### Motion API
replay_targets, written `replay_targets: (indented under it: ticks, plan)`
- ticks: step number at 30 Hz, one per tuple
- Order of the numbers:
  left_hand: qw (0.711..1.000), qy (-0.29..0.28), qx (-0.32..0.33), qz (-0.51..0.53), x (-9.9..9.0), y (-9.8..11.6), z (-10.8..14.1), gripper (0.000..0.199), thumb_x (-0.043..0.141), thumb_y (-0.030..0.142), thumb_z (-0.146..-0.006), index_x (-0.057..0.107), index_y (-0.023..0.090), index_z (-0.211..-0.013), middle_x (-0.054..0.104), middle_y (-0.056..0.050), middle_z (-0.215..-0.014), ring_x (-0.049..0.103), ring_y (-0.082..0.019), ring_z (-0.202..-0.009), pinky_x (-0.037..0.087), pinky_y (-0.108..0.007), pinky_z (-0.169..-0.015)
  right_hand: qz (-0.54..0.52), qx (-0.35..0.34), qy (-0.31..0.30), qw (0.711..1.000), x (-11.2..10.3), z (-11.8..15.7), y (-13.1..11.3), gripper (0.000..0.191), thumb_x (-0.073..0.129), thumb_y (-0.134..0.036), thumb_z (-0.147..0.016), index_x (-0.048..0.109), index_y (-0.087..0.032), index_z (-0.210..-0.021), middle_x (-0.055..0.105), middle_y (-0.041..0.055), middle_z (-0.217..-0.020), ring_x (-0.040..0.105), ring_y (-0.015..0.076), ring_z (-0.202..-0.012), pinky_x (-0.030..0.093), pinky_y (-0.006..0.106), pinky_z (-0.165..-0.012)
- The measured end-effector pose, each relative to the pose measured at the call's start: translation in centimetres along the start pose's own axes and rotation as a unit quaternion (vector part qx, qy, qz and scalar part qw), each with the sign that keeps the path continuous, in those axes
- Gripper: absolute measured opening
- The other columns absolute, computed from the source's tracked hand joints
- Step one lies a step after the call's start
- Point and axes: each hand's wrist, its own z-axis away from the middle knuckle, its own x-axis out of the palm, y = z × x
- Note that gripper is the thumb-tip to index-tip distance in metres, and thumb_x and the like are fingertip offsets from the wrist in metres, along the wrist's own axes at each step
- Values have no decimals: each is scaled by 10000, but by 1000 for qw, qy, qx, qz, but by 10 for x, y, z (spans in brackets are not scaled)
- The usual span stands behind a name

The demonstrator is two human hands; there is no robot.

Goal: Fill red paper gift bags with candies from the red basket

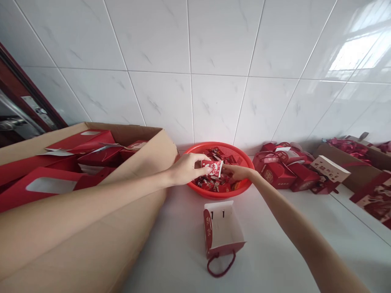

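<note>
My left hand (189, 167) is closed on a small red packet with white print (212, 167), held over a red plastic basket (220, 196). Wrapped candies (210, 186) in red and dark wrappers fill much of the basket. My right hand (237, 172) reaches over the basket's right rim, its fingers bunched low among the candies beside the packet. What those fingertips grip, if anything, is hidden. In front of the basket lies an open red gift box (226, 228), its white inside facing up and its dark red cord handle (221, 272) toward me.
At the left stands a large cardboard carton (137, 228) holding several red boxes (51, 185). Closed red gift boxes (276, 173) are grouped right of the basket. Another carton (339, 167) with dark red ribbons is farther right. A tiled wall (220, 101) rises behind the white table (269, 252).
</note>
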Motion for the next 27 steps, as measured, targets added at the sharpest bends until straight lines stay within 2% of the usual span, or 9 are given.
replay_targets:
  ticks: [2, 4, 8, 12, 16, 22, 27]
  plan:
    - [1000, 2, -2, -2, 0, 0, 0, 385, 624, 452, -822, 721, 192, -1088, 742, -52, -1098, 671, -237, -1012, 524, -316, -860, -68, -40, 17, 997, 1, -1, -4, 754, 745, -82, -665, 554, -252, -1373, 715, 58, -1185, 686, 197, -978, 541, 272, -827]
    - [1000, 4, 0, -1, 0, 0, 0, 393, 627, 458, -819, 718, 196, -1097, 737, -48, -1124, 667, -239, -1031, 518, -320, -881, -106, -52, 48, 992, 1, -1, -9, 691, 689, -48, -703, 562, -219, -1360, 719, 69, -1167, 684, 200, -996, 537, 285, -851]
    - [999, 29, -21, 4, -2, 2, 0, 393, 625, 470, -817, 719, 189, -1075, 745, -46, -1087, 679, -238, -978, 519, -328, -862, -83, -18, 73, 994, -1, 0, -13, 577, 586, 16, -743, 620, -190, -1280, 731, 81, -1114, 680, 224, -1017, 523, 319, -891]
    - [997, 65, -42, 13, -5, 4, -2, 392, 614, 462, -820, 717, 164, -1054, 760, -49, -966, 693, -227, -856, 532, -320, -769, -51, 9, 80, 995, -2, 2, -15, 481, 581, -15, -769, 663, -198, -1205, 726, 86, -1114, 676, 251, -1014, 512, 326, -881]
    - [995, 87, -51, 11, -6, 1, -3, 374, 627, 455, -810, 729, 166, -1024, 766, -50, -931, 698, -230, -828, 543, -313, -722, -24, 20, 87, 996, -1, 3, -17, 502, 563, -48, -809, 608, -174, -1293, 713, 107, -1151, 667, 255, -1035, 499, 316, -881]
    - [995, 86, -42, 14, -5, -1, -3, 338, 620, 445, -819, 733, 181, -997, 769, -35, -954, 704, -216, -857, 554, -294, -746, 13, 30, 96, 995, 1, 0, -15, 580, 566, -30, -790, 548, -162, -1354, 678, 122, -1241, 639, 275, -1115, 476, 339, -933]
    - [996, 80, -49, 13, -5, 1, -2, 355, 614, 458, -811, 729, 180, -1000, 770, -30, -944, 706, -216, -845, 553, -295, -743, 42, 49, 92, 994, 2, -2, -12, 612, 533, 11, -769, 558, -173, -1353, 617, 133, -1349, 593, 297, -1208, 463, 331, -952]
